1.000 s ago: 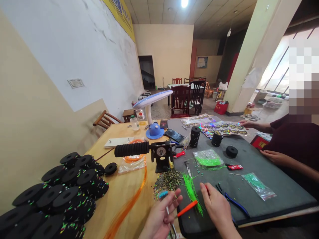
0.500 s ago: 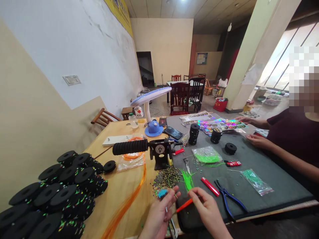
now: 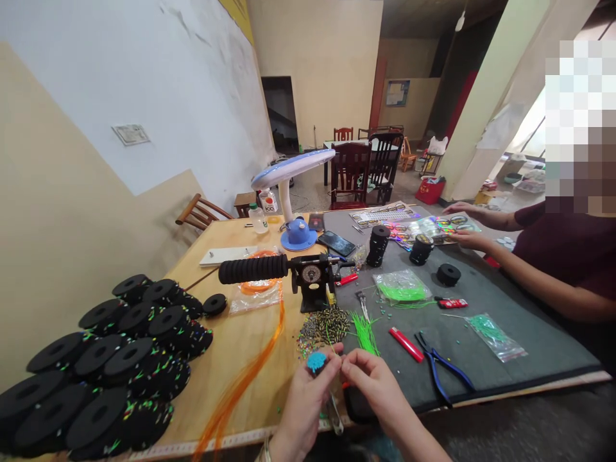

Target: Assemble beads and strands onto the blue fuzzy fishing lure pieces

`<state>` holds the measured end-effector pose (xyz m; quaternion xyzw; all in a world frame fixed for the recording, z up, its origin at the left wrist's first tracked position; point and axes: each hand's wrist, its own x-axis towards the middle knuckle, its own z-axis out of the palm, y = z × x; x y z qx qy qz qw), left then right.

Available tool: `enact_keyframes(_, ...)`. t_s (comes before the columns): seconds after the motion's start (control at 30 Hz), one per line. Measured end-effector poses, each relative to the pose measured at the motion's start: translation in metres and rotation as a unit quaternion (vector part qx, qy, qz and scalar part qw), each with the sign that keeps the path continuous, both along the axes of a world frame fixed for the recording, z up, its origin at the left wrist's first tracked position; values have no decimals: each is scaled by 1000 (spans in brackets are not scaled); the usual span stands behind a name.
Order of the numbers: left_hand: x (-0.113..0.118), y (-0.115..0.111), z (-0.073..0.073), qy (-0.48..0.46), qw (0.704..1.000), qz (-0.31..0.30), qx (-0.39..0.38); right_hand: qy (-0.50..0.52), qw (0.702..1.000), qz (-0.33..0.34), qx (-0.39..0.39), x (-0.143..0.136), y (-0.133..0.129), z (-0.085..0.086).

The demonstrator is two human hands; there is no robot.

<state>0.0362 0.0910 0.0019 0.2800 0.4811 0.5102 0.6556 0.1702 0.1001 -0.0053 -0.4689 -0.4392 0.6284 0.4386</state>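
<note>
My left hand [image 3: 305, 398] is closed at the table's front edge. Between its thumb and fingers sits a small dark piece with a bright blue, knobbly top [image 3: 316, 362]. A thin yellow-green strand [image 3: 330, 335] rises by its fingertips. My right hand [image 3: 373, 378] is closed too, its thumb and forefinger pinched together against the left fingertips; what is in the pinch is too small to tell. An orange-red stick [image 3: 345, 385] peeks out under the right hand, mostly hidden. Just beyond the hands lie a pile of dark striped beads [image 3: 332, 323] and a bundle of green strands [image 3: 364, 333].
A black winding tool [image 3: 312, 282] stands ahead, with a blue lamp [image 3: 298, 236] behind it. Black foam spools [image 3: 103, 362] are stacked left, beside orange strands [image 3: 255, 372]. Blue-handled pliers [image 3: 443, 372] and a red lighter [image 3: 405, 344] lie right. A co-worker [image 3: 568, 256] handles shiny sheets [image 3: 433, 226].
My right hand has moved left and up to meet the left fingertips. The orange-red stick, plainly visible before, is now mostly covered. The co-worker's hands have shifted on the sheets.
</note>
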Motion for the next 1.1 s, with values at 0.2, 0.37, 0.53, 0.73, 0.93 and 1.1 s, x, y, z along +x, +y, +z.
enact_keyframes(0.2, -4, -2, -5, 32, 998, -24, 44, 18, 1000, -1, -16, -4, -2, 6)
enact_keyframes(0.37, -8, -1, -4, 22, 999, -14, 27, -2, 1000, 1, -18, -4, -4, 11)
enact_keyframes(0.53, -15, -2, 1, 50, 999, -4, 9, -104, 994, 18, 22, 7, -12, 0)
enact_keyframes(0.73, -35, -16, -3, 115, 993, -24, 13, -390, 878, 77, 266, 32, -38, -20)
enact_keyframes(0.93, -44, -45, -17, 204, 959, -195, -12, -517, 772, 79, 361, 38, -53, -37)
enact_keyframes(1.1, -36, -54, -32, 207, 954, -216, -25, -530, 757, 45, 380, 32, -57, -44)
